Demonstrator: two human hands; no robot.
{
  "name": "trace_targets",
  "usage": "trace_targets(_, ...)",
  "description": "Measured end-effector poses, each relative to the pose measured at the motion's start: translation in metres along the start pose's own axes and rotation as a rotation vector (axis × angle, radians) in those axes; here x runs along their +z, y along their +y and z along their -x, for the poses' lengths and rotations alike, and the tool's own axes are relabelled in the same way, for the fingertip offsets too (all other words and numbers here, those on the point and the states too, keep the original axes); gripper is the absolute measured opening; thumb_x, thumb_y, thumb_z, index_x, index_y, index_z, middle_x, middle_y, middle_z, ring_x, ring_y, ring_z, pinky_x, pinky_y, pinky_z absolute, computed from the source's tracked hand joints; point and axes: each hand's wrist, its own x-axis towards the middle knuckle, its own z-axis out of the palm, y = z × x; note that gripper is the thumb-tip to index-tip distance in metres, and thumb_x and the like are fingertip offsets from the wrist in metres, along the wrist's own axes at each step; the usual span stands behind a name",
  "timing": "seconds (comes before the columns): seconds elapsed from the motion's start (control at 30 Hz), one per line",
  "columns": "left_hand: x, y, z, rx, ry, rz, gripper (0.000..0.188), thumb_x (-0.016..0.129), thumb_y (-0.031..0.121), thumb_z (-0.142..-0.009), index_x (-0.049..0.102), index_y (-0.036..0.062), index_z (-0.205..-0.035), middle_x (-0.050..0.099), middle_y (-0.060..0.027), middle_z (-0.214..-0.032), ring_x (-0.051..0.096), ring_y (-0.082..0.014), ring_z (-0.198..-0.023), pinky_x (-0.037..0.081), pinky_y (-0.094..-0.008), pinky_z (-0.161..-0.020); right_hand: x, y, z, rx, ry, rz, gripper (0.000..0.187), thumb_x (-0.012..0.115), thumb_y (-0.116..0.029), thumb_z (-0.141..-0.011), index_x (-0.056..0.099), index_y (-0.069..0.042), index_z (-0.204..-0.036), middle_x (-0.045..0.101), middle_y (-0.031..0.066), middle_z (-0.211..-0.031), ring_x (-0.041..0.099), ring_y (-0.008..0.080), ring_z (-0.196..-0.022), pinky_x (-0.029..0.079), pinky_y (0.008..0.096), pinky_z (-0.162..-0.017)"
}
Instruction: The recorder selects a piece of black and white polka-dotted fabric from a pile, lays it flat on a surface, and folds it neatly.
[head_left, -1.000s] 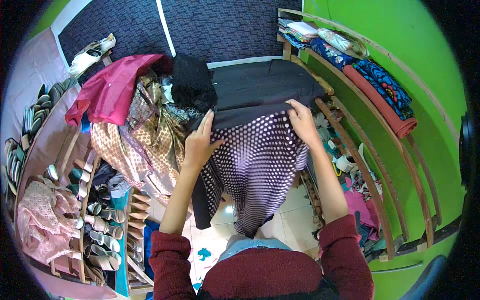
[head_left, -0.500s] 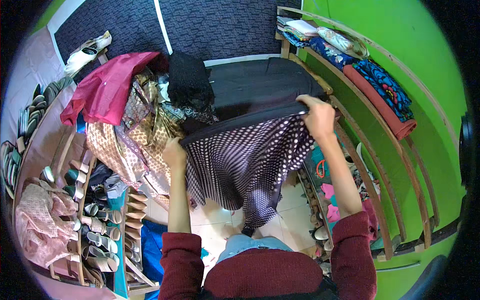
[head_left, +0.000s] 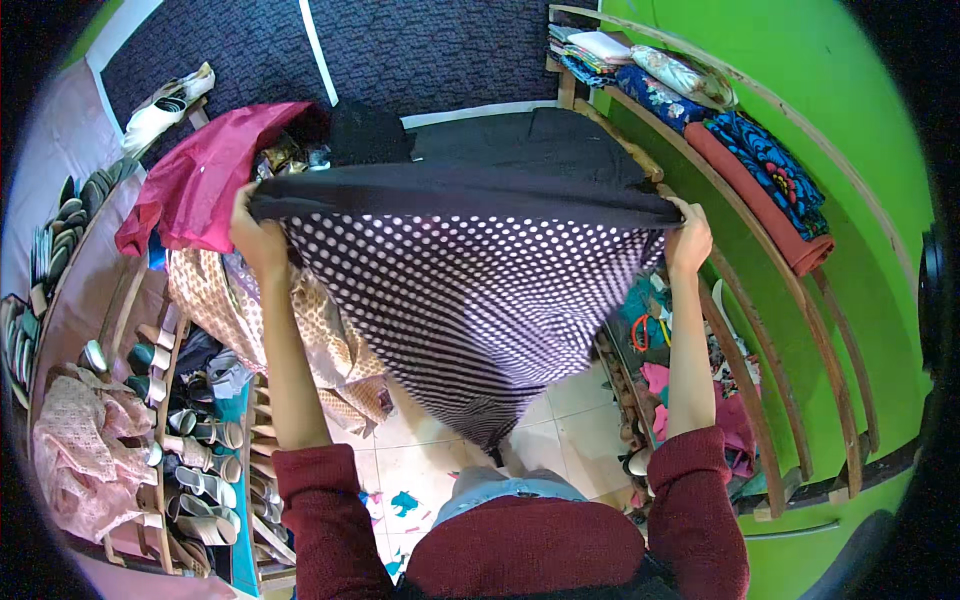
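Observation:
A black cloth with white polka dots (head_left: 470, 300) hangs stretched between my two hands, with a plain black band along its top. My left hand (head_left: 258, 235) is closed on the band's left end, in front of a magenta cloth (head_left: 195, 190). At the right end, my right hand (head_left: 688, 238) grips the band beside the wooden rack. The cloth narrows downward to a point above the floor in front of me. Behind it, a tan and gold patterned cloth (head_left: 215, 300) and a black lace cloth (head_left: 370, 133) are partly hidden.
Wooden shelves (head_left: 165, 440) with several shoes stand on the left, a crumpled pink lace cloth (head_left: 85, 450) beside them. On the right, a slatted wooden rack (head_left: 735, 370) bears folded fabrics and a rust-coloured roll (head_left: 760, 200). Scraps (head_left: 403, 503) lie on the tiled floor.
My hands have moved apart, the left one up and leftward, the right one slightly rightward and down. The polka-dot cloth has gone from bunched folds to a wide, taut spread.

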Motion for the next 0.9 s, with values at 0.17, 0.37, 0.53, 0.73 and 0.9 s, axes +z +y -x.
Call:
trace_targets(0.17, -0.006, 0.032, -0.015, 0.127, -0.006, 0.116, 0.038, 0.042, -0.009, -0.064, 0.055, -0.0022, -0.1, 0.059, -0.0181, -0.105, 0.054, -0.0256, -0.103, 0.037, -0.03, -0.092, 0.022, 0.034, 0.011, 0.077, -0.125, 0.042, 0.029, 0.055, -0.017, -0.073, 0.062, -0.014, -0.101, 0.06, 0.0127, -0.082, 0.057, 0.0329, -0.076, 0.046, 0.0371, -0.067)
trace_targets(0.37, -0.026, 0.012, 0.013, 0.164, -0.118, -0.31, 0.035, 0.054, -0.001, -0.065, 0.059, 0.0055, -0.099, 0.06, -0.0149, -0.107, 0.056, -0.0312, -0.1, 0.04, -0.0314, -0.088, 0.039, 0.052, 0.005, 0.582, -0.517, -0.305, 0.039, 0.049, -0.035, -0.081, 0.056, -0.011, -0.111, 0.063, 0.0142, -0.085, 0.06, 0.0272, -0.074, 0.046, 0.0377, -0.068)
trace_targets(0.53, -0.054, -0.006, 0.02, -0.152, -0.491, -0.344, 0.03, 0.066, 0.004, -0.06, 0.067, 0.003, -0.091, 0.064, -0.0127, -0.07, 0.063, -0.0243, -0.066, 0.047, -0.0304, -0.064, 0.004, 0.03, 0.003, 0.724, -0.632, -0.717, 0.043, 0.043, -0.045, -0.086, 0.053, -0.013, -0.114, 0.061, 0.0012, -0.091, 0.059, 0.013, -0.076, 0.046, 0.0293, -0.066)
trace_targets(0.73, -0.062, -0.003, 0.036, -0.046, -1.024, -0.106, 0.038, 0.078, 0.007, -0.049, 0.063, -0.0034, -0.082, 0.061, -0.0127, -0.07, 0.059, -0.0205, -0.067, 0.045, -0.0307, -0.065, -0.037, -0.001, -0.006, 0.362, -0.86, -0.808, 0.015, 0.054, -0.014, -0.083, 0.06, -0.003, -0.092, 0.059, 0.0018, -0.091, 0.053, 0.0122, -0.084, 0.04, 0.0252, -0.079)
trace_targets(0.9, -0.055, 0.038, 0.046, 0.051, -1.25, -0.09, 0.038, 0.08, 0.013, -0.049, 0.062, -0.0023, -0.078, 0.058, -0.0166, -0.068, 0.058, -0.0294, -0.067, 0.045, -0.0358, -0.065, -0.04, -0.046, 0.006, 0.068, -0.817, -0.819, 0.014, 0.054, -0.003, -0.078, 0.057, -0.001, -0.092, 0.058, 0.0029, -0.086, 0.052, 0.0107, -0.086, 0.039, 0.0239, -0.078)
